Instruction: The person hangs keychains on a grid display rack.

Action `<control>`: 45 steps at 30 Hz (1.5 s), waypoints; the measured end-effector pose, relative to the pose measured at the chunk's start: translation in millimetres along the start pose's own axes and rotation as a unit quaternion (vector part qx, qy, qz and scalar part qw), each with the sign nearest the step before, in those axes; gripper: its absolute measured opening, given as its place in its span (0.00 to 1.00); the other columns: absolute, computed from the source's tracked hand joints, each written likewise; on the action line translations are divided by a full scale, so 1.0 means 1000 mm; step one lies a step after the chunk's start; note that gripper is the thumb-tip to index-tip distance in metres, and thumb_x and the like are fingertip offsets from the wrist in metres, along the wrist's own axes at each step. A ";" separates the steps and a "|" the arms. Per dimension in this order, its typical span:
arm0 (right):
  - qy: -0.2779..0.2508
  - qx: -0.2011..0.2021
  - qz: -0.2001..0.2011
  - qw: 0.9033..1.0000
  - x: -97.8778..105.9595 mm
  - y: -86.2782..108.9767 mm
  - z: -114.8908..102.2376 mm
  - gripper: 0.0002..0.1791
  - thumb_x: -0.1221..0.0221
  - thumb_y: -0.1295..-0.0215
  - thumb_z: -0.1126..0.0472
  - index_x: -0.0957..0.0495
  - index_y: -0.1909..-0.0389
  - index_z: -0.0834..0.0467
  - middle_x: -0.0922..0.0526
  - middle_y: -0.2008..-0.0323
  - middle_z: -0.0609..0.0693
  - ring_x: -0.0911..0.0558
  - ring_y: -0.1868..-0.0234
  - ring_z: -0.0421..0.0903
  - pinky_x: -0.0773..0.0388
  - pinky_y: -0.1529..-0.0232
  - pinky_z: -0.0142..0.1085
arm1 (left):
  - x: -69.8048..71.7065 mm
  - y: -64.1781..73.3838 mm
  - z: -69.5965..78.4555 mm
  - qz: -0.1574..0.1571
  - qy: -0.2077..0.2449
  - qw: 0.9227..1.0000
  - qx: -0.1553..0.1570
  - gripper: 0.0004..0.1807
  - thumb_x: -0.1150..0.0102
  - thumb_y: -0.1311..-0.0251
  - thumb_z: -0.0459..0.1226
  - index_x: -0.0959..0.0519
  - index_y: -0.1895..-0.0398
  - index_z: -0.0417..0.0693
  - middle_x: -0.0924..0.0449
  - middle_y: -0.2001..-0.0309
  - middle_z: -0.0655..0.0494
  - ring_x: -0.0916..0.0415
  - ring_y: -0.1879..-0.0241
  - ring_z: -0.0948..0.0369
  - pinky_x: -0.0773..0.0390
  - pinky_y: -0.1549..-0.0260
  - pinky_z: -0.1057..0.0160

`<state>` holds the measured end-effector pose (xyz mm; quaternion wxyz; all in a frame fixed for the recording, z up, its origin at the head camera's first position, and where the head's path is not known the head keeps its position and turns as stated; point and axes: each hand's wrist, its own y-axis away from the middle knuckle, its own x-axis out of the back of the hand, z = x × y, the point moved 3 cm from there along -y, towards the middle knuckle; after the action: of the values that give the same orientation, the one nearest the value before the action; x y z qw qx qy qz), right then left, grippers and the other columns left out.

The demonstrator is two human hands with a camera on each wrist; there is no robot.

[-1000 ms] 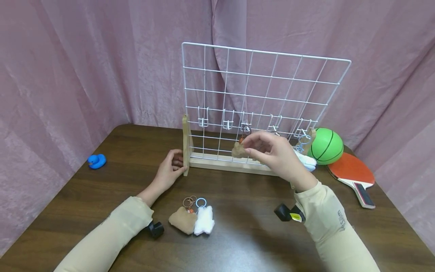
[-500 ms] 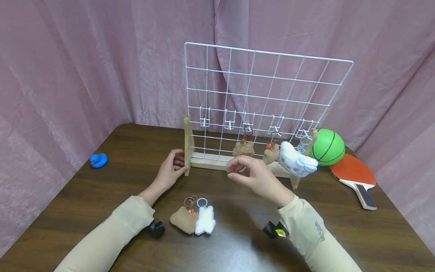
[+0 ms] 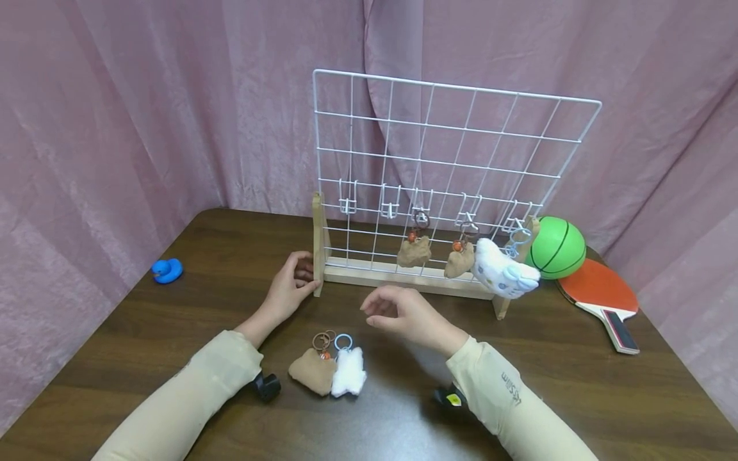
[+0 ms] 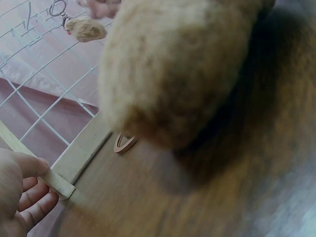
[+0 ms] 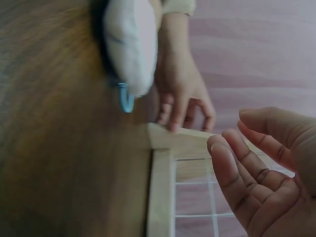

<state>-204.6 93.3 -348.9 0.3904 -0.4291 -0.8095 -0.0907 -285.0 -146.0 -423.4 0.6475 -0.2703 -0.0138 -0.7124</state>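
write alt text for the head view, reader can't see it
A person's left hand holds the wooden end of a white wire rack where three plush keychains hang. The right hand hovers, holding nothing, near two more keychains on the table.

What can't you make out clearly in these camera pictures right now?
Right hand: left wrist view, mostly hidden by the picture's top edge and the blurred brown plush.
White plush: right wrist view, blurred and cut off by the top edge.
Paddle: head view, partly hidden behind the green ball.
Sleeve lettering: head view, too small to read surely.
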 end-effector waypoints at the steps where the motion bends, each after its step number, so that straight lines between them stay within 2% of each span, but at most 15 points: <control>1: 0.002 -0.003 -0.007 1.000 -0.003 -0.001 0.002 0.10 0.37 0.39 0.63 0.20 0.57 0.60 0.14 0.61 0.54 0.18 0.61 0.41 0.19 0.57 0.36 | 0.000 0.000 0.000 0.000 -0.001 1.000 0.000 0.30 0.37 0.45 0.24 0.37 0.40 0.38 0.25 0.54 0.36 0.22 0.56 0.46 0.23 0.64 0.75; 8: 0.009 -0.014 -0.059 0.998 -0.023 -0.009 0.008 0.11 0.38 0.39 0.65 0.20 0.55 0.60 0.15 0.61 0.53 0.18 0.61 0.41 0.19 0.56 0.33 | 0.000 0.000 -0.002 0.001 -0.002 1.000 0.002 0.29 0.37 0.44 0.25 0.37 0.40 0.38 0.24 0.54 0.36 0.22 0.56 0.46 0.22 0.64 0.75; 16: 0.041 0.003 -0.091 0.995 -0.036 -0.018 0.008 0.11 0.37 0.41 0.66 0.20 0.57 0.59 0.15 0.62 0.51 0.18 0.62 0.40 0.21 0.56 0.31 | 0.000 0.000 -0.002 0.003 -0.002 1.000 -0.004 0.29 0.37 0.44 0.25 0.37 0.40 0.38 0.24 0.54 0.35 0.21 0.56 0.46 0.22 0.63 0.73; 23: 0.055 -0.007 -0.124 0.991 -0.048 -0.024 0.010 0.10 0.36 0.41 0.66 0.20 0.58 0.59 0.16 0.64 0.51 0.19 0.64 0.40 0.22 0.59 0.27 | 0.001 0.001 -0.001 0.002 -0.012 1.000 -0.010 0.29 0.37 0.45 0.24 0.37 0.40 0.38 0.24 0.54 0.36 0.21 0.56 0.46 0.20 0.63 0.71; 32: 0.094 -0.004 -0.145 0.985 -0.054 -0.028 0.009 0.11 0.35 0.42 0.65 0.19 0.57 0.58 0.19 0.64 0.51 0.20 0.64 0.42 0.25 0.61 0.25 | 0.001 0.000 0.000 0.003 -0.011 1.000 -0.007 0.29 0.37 0.44 0.25 0.36 0.40 0.39 0.24 0.54 0.36 0.21 0.56 0.47 0.20 0.62 0.69; 42: 0.124 -0.011 -0.164 0.979 -0.054 -0.032 0.005 0.11 0.35 0.43 0.66 0.18 0.58 0.57 0.21 0.65 0.51 0.22 0.65 0.43 0.27 0.64 0.25 | -0.002 0.000 0.003 0.000 -0.025 1.000 0.011 0.30 0.40 0.44 0.22 0.39 0.38 0.34 0.26 0.52 0.32 0.23 0.54 0.42 0.19 0.58 0.55; 45: 0.127 -0.016 -0.173 0.977 -0.053 -0.033 0.005 0.11 0.36 0.44 0.68 0.18 0.58 0.58 0.22 0.65 0.51 0.22 0.65 0.43 0.28 0.64 0.25 | -0.001 0.001 0.003 0.000 -0.025 1.000 0.010 0.30 0.39 0.44 0.23 0.38 0.38 0.35 0.25 0.52 0.33 0.22 0.54 0.43 0.19 0.59 0.58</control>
<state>-215.4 42.0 -384.1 0.4612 -0.2736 -0.8139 -0.2237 -283.3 -144.0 -421.7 0.6497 -0.2819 -0.0370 -0.7050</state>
